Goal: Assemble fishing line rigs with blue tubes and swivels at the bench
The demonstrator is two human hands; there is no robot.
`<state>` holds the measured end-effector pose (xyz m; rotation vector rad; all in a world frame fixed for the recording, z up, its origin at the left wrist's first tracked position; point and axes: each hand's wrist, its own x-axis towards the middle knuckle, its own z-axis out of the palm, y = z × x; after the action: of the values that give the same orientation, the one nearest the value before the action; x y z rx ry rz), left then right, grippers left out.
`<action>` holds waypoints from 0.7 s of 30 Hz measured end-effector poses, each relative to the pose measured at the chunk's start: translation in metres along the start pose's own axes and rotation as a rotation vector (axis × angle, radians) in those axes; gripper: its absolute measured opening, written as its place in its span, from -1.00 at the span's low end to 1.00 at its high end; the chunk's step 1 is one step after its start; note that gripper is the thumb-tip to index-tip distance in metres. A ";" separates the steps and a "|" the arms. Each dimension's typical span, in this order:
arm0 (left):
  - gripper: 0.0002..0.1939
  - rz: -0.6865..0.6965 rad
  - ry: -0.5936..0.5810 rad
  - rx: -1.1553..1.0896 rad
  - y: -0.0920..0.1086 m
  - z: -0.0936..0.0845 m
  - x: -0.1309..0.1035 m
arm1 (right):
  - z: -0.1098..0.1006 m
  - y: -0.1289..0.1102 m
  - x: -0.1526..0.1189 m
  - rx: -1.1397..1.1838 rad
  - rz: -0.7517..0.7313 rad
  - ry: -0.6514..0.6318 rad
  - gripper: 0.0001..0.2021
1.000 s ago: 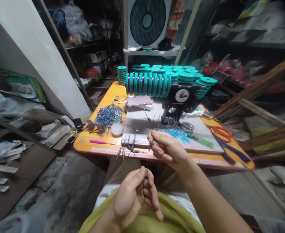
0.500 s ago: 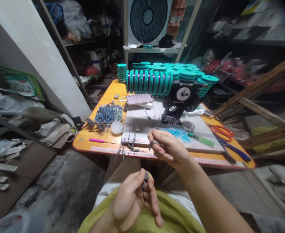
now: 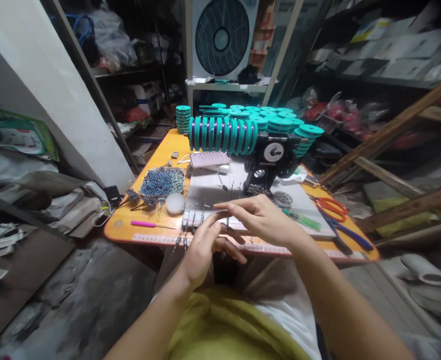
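My left hand [image 3: 203, 250] is at the near edge of the white board [image 3: 199, 182], thumb and index finger close together and the other fingers loosely curled. What lies in its pinch is hidden. Over its fingertips reaches my right hand [image 3: 260, 215], its front fingers stretched out to the left, thumb side out of sight. A thin dark strand [image 3: 227, 221] shows between the hands, partly covered. Left of them, several small dark cylindrical pieces on thin lines [image 3: 185, 241] hang over the board's front edge.
A black machine [image 3: 267, 157] carries a row of turquoise spools [image 3: 224, 135]. A tray of blue pieces [image 3: 162, 182], a white round lid [image 3: 175, 203] and a pink-handled needle tool [image 3: 143, 224] sit left. A phone [image 3: 210, 159] lies behind; orange-handled scissors [image 3: 331, 208] and blue-handled pliers [image 3: 353, 236] lie right.
My left hand has risen from my lap to the board's edge, and the hands now overlap. My right hand's fingers have straightened leftward. The whole view has shifted slightly.
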<state>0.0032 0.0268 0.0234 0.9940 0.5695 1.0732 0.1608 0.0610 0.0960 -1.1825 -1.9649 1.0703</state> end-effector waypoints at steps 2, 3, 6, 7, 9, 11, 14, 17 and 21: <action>-0.73 -0.016 0.004 0.010 0.003 0.002 0.009 | -0.003 -0.001 -0.001 -0.106 -0.020 -0.016 -0.65; -0.74 -0.015 0.009 0.013 0.004 0.003 0.012 | -0.004 -0.001 -0.001 -0.149 -0.024 -0.030 -0.64; -0.69 -0.010 0.011 0.018 0.008 0.004 0.017 | -0.007 0.001 -0.001 -0.117 -0.018 -0.087 -0.61; -0.70 -0.009 0.005 0.015 0.009 0.004 0.018 | -0.007 0.002 -0.001 -0.044 0.005 -0.108 -0.60; -0.72 -0.016 -0.007 -0.003 0.011 0.004 0.020 | -0.010 0.004 0.003 0.173 0.063 -0.115 -0.58; -0.72 -0.028 -0.013 -0.028 0.013 0.005 0.020 | -0.013 0.006 0.008 0.436 0.114 -0.113 -0.58; -0.70 -0.030 0.006 -0.053 0.014 0.007 0.021 | -0.014 0.007 0.020 0.814 0.173 -0.188 -0.64; -0.67 0.016 0.070 -0.081 0.012 0.011 0.021 | -0.008 0.005 0.031 1.027 0.239 -0.214 -0.64; -0.62 0.087 0.156 -0.163 0.010 0.016 0.021 | 0.007 -0.002 0.038 1.154 0.298 -0.080 -0.55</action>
<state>0.0201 0.0413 0.0411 0.8033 0.5589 1.2623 0.1384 0.0919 0.0972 -0.7409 -0.8621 2.0048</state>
